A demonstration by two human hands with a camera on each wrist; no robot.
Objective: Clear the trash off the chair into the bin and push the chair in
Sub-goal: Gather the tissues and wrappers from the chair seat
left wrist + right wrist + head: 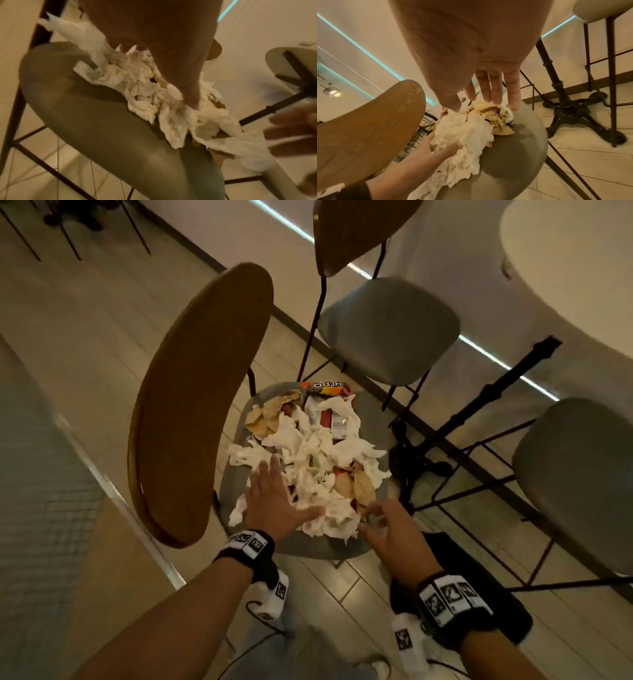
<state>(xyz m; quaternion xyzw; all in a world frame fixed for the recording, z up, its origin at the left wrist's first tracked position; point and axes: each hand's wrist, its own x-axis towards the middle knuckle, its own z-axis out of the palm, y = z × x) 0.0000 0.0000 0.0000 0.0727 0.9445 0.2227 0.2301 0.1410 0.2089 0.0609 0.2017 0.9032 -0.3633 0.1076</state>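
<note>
A chair with a curved wooden backrest [191, 405] and a grey seat [308, 546] stands below me. The seat carries a heap of crumpled white tissues [318, 467], brown paper [359, 487] and an orange snack wrapper [325, 387] at its far edge. My left hand [277, 498] lies flat on the near-left side of the tissues, fingers straight and thumb spread out. My right hand [383, 525] hovers at the near-right side of the heap with spread fingers. In the right wrist view its fingers [493, 94] reach straight down onto the brown paper [494, 117]. No bin shows clearly.
A second grey-seated chair [387, 326] stands beyond, and a third seat [575, 481] is at the right. A black cast table pedestal [424, 460] under a white tabletop [575, 261] is just right of the chair. A black wire frame [419, 129] shows behind the backrest.
</note>
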